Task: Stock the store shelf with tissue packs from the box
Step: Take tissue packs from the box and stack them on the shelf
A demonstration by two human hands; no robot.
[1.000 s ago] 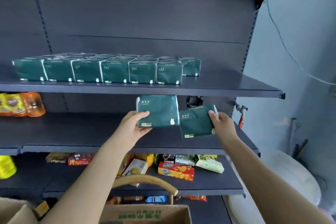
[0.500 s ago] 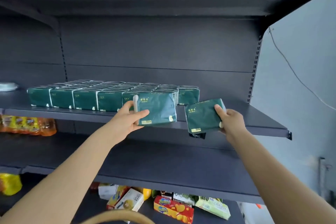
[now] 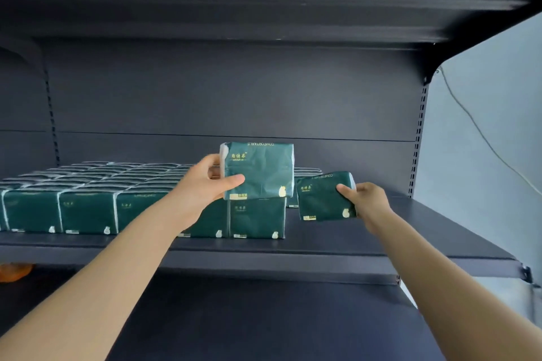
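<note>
Far left, tucked under the dark grey metal shelf (image 3: 322, 245), a bit of some orange packet (image 3: 13, 271) peeks out, too blurry to say more. On the shelf, from its left edge to about the middle, sit rows of dark green plastic-wrapped tissue packs (image 3: 88, 211), upright, tight side by side and running back toward the rear panel. Each front has small gold characters I can't read and a little white figure near the bottom right corner.

The left hand (image 3: 202, 184) grips another green tissue pack (image 3: 259, 170) by its left end, thumb across the front, fingers curled round the back. It's upright, right above the pack at the right end of the front row; can't tell if they touch. "COMFORTABLE" runs upside down along its top edge.

Just right of that, a second green tissue pack (image 3: 322, 196) hangs over the bare right part of the shelf, slightly tilted, same upside-down "COMFORTABLE" on top. The right hand (image 3: 366, 202) pinches its right end, thumb on the front, fingers curled.

Far right, a thin white cable (image 3: 484, 138) runs down the pale wall.
</note>
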